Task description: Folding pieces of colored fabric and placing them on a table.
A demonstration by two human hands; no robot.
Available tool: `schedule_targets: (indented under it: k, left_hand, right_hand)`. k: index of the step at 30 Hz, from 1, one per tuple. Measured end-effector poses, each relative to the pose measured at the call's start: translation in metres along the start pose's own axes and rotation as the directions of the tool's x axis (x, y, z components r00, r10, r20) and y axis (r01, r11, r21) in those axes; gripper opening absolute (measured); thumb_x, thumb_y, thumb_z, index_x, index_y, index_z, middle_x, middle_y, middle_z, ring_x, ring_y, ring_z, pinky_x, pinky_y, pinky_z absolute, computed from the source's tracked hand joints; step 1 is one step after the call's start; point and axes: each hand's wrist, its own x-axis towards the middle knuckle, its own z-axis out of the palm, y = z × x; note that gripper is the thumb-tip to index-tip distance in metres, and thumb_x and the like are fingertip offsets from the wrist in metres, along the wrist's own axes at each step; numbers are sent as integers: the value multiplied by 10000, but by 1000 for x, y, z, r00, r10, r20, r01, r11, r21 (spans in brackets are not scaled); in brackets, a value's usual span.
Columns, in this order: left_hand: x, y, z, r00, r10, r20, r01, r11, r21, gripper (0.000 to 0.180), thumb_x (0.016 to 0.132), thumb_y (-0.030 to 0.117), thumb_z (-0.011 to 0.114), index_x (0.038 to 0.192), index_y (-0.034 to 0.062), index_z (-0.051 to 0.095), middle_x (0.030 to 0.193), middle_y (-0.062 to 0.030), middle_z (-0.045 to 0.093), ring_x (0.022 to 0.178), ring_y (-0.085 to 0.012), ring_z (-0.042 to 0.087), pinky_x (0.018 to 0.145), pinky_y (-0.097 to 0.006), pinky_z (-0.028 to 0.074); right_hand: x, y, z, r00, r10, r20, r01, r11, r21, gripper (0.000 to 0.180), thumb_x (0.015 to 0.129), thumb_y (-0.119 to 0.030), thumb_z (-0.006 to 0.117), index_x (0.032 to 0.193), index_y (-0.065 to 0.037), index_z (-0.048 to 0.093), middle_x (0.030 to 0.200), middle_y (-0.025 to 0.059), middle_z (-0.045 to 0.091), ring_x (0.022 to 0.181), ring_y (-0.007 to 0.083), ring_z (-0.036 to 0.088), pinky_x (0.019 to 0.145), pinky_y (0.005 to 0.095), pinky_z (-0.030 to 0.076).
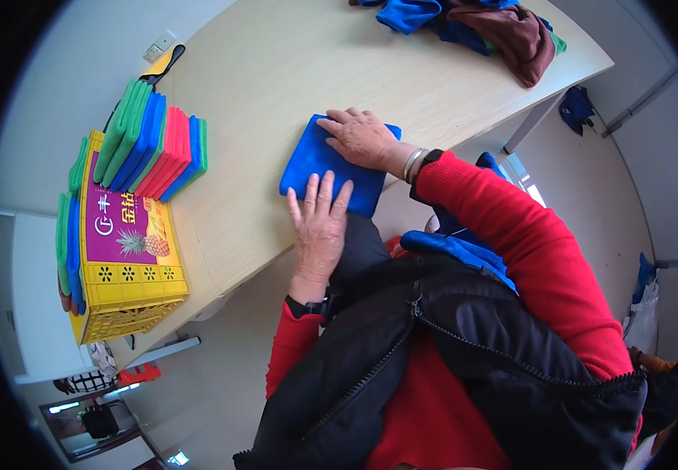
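Left hand (319, 223) open, fingers on folded blue fabric cloth (315, 160) at near edge of pale wood-look table (256, 94). Right hand (362, 141) (silvery bangle (412, 163)) also open, flat on it. Leftward, folded green-blue-red cloths (168, 153), yellow plastic crate (131, 296); farthest, crumpled brown-and-blue cloth pile (511, 35).

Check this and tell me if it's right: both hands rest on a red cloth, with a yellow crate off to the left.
Wrong colour: the cloth is blue, not red, as the head view shows. The left hand and right hand do rest on it, with the yellow crate off to the left.
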Motion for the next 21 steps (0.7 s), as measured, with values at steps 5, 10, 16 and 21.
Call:
schedule_targets:
  k: [5, 10, 16, 21]
  left_hand:
    - [5, -47, -7, 1000, -6, 6, 5, 994, 107, 483, 942, 83, 560, 1408, 204, 525, 1511, -107, 447, 1414, -344, 394, 1163, -614, 228]
    - [19, -83, 1, 975, -218, 48, 223, 958, -178, 456, 985, 130, 496, 1440, 104, 479, 1527, -162, 414, 1431, -355, 364, 1177, -562, 242]
    - [52, -68, 49, 911, -411, 4, 403, 892, -206, 560, 1051, 327, 404, 1506, 6, 350, 1580, -221, 307, 1453, -370, 315, 1179, -520, 246]
    - [53, -55, 48, 915, -402, 30, 403, 909, -112, 552, 1054, 326, 380, 1495, -7, 358, 1590, -210, 286, 1475, -369, 266, 1182, -546, 238]
  right_hand:
    - [-13, 0, -4, 958, 277, -77, -270, 959, 89, 461, 986, -271, 549, 1415, -108, 507, 1463, 143, 482, 1286, 355, 496, 1063, 489, 417]
    - [-21, -16, -13, 981, 156, -117, -170, 978, -120, 471, 985, -281, 553, 1413, -88, 505, 1484, 139, 467, 1345, 356, 452, 1097, 509, 378]
    - [1, -42, 14, 985, -140, -103, 128, 986, -109, 522, 1026, -416, 443, 1448, -113, 485, 1533, 126, 424, 1439, 343, 348, 1176, 512, 261]
    - [-3, -17, 26, 985, -132, -109, 111, 978, -179, 598, 1042, -524, 327, 1493, -151, 447, 1556, 97, 407, 1456, 320, 328, 1198, 504, 219]
